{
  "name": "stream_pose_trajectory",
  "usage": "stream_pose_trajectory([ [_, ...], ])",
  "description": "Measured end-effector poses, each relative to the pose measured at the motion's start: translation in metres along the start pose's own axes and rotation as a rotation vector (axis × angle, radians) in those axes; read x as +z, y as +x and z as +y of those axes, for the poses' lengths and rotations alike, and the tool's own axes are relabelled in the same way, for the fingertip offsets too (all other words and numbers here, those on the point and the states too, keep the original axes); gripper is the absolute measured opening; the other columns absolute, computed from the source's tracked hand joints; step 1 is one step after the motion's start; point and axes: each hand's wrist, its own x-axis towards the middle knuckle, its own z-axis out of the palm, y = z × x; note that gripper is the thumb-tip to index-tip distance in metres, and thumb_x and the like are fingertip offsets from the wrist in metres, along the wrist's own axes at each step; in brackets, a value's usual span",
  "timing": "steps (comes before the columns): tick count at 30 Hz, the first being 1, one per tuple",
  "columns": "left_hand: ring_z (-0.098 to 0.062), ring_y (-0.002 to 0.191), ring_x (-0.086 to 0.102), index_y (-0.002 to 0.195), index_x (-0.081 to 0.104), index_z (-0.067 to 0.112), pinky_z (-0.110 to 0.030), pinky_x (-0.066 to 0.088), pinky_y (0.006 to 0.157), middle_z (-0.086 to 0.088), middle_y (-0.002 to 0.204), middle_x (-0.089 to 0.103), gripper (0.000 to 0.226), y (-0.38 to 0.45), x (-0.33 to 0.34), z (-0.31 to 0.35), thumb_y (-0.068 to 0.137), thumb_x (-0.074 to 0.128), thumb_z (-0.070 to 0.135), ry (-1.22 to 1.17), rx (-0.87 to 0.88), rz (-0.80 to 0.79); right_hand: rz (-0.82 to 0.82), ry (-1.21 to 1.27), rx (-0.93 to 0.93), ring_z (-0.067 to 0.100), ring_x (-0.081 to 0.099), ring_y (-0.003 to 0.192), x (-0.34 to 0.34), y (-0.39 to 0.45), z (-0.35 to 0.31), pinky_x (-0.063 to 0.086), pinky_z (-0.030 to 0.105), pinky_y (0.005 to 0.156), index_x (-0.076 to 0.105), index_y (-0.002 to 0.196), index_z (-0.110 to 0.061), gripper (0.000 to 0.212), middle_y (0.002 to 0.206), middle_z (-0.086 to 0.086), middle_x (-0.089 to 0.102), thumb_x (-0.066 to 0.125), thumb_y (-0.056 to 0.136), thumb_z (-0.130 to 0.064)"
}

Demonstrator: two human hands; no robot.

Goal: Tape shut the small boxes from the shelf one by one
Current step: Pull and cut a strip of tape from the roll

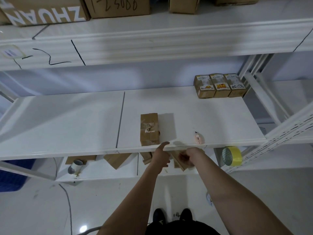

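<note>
A small brown box (149,128) with torn tape patches lies on the middle shelf (67,126) near its front edge. Three small labelled boxes (220,85) stand in a row at the back right. A yellow tape roll (232,156) hangs at the right post. My left hand (161,156) reaches below the shelf edge, thumb raised against the edge, holding nothing. Just right of it, my right hand (188,157) has its fingers curled on a small brown box (177,164) on the lower shelf. The shelf edge hides part of that box.
A pink box cutter (198,138) lies on the middle shelf right of the box. The lower shelf holds more brown boxes (116,160) and a pale tape roll (75,167). Large cartons (116,6) sit on the top shelf. A blue crate (11,175) stands at the left.
</note>
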Motion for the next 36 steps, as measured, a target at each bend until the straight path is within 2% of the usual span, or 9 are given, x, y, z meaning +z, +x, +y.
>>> stream_pose_trajectory([
  [3, -0.013, 0.058, 0.048, 0.157, 0.021, 0.037, -0.021, 0.040, 0.048, -0.001, 0.075, 0.055, 0.080, 0.003, 0.004, 0.004, 0.092, 0.039, -0.006, 0.501, 0.121, -0.041, -0.008, -0.013, -0.003, 0.026, 0.059, 0.064, -0.004, -0.008, -0.003, 0.057, 0.034, 0.055, 0.058, 0.088, 0.005, 0.017, 0.077, 0.017, 0.059, 0.047, 0.100, 0.008],
  [5, -0.011, 0.058, 0.047, 0.159, 0.003, 0.034, -0.022, 0.039, 0.048, 0.002, 0.071, 0.051, 0.085, 0.004, 0.006, 0.003, 0.094, 0.042, -0.003, 0.766, 0.168, -0.060, -0.034, -0.028, -0.012, 0.026, 0.059, 0.065, -0.005, -0.014, -0.005, 0.055, 0.031, 0.043, 0.057, 0.087, 0.005, 0.017, 0.077, 0.018, 0.059, 0.048, 0.100, 0.009],
  [8, -0.014, 0.065, 0.054, 0.159, -0.001, 0.037, -0.029, 0.046, 0.056, 0.003, 0.073, 0.052, 0.085, 0.005, 0.010, 0.001, 0.095, 0.042, 0.001, 0.867, 0.185, -0.017, -0.068, -0.044, -0.027, 0.028, 0.060, 0.067, -0.005, -0.024, -0.012, 0.058, 0.034, 0.051, 0.057, 0.089, 0.005, 0.010, 0.079, 0.020, 0.060, 0.053, 0.097, 0.011],
  [15, -0.025, 0.096, 0.066, 0.158, 0.008, 0.042, -0.037, 0.056, 0.075, -0.007, 0.116, 0.065, 0.077, 0.003, 0.013, 0.004, 0.098, 0.040, 0.006, 0.892, 0.172, 0.045, -0.116, -0.063, -0.078, 0.025, 0.060, 0.068, -0.005, -0.051, -0.036, 0.055, 0.030, 0.038, 0.056, 0.083, 0.004, 0.015, 0.076, 0.017, 0.059, 0.056, 0.094, 0.013],
  [18, -0.026, 0.100, 0.065, 0.158, 0.007, 0.042, -0.037, 0.053, 0.074, -0.008, 0.123, 0.064, 0.076, 0.003, 0.014, 0.005, 0.098, 0.038, 0.008, 0.907, 0.161, 0.045, -0.154, -0.064, -0.112, 0.026, 0.060, 0.071, -0.004, -0.064, -0.051, 0.059, 0.033, 0.047, 0.057, 0.085, 0.005, 0.013, 0.078, 0.018, 0.059, 0.056, 0.094, 0.014],
  [22, -0.029, 0.109, 0.065, 0.158, 0.009, 0.042, -0.040, 0.056, 0.084, -0.010, 0.125, 0.063, 0.078, 0.004, 0.014, 0.009, 0.096, 0.041, 0.008, 0.797, 0.108, 0.006, -0.132, -0.138, -0.126, 0.024, 0.061, 0.071, -0.005, -0.074, -0.065, 0.055, 0.039, 0.082, 0.056, 0.086, 0.004, 0.013, 0.079, 0.018, 0.059, 0.056, 0.094, 0.014],
  [29, -0.025, 0.100, 0.066, 0.157, 0.006, 0.045, -0.034, 0.053, 0.071, -0.010, 0.131, 0.060, 0.078, 0.007, 0.008, 0.006, 0.096, 0.041, 0.012, 0.864, 0.143, -0.011, -0.104, -0.168, -0.168, 0.026, 0.064, 0.071, 0.002, -0.087, -0.066, 0.056, 0.040, 0.075, 0.058, 0.092, 0.005, 0.010, 0.080, 0.020, 0.062, 0.059, 0.091, 0.016],
  [34, -0.029, 0.102, 0.068, 0.157, 0.017, 0.043, -0.034, 0.051, 0.070, -0.012, 0.127, 0.062, 0.073, 0.015, 0.009, 0.008, 0.098, 0.043, 0.008, 0.630, 0.076, -0.045, -0.167, -0.256, -0.217, 0.023, 0.063, 0.073, 0.000, -0.119, -0.088, 0.056, 0.039, 0.084, 0.059, 0.088, 0.005, 0.009, 0.081, 0.017, 0.062, 0.060, 0.092, 0.013],
  [36, -0.027, 0.083, 0.067, 0.151, 0.037, 0.032, -0.033, 0.053, 0.063, -0.015, 0.117, 0.068, 0.052, 0.013, 0.009, 0.013, 0.102, 0.043, 0.017, 0.225, -0.038, -0.077, -0.187, -0.375, -0.250, 0.022, 0.063, 0.072, 0.002, -0.135, -0.095, 0.058, 0.038, 0.085, 0.060, 0.089, 0.006, 0.007, 0.081, 0.016, 0.062, 0.062, 0.092, 0.011],
])
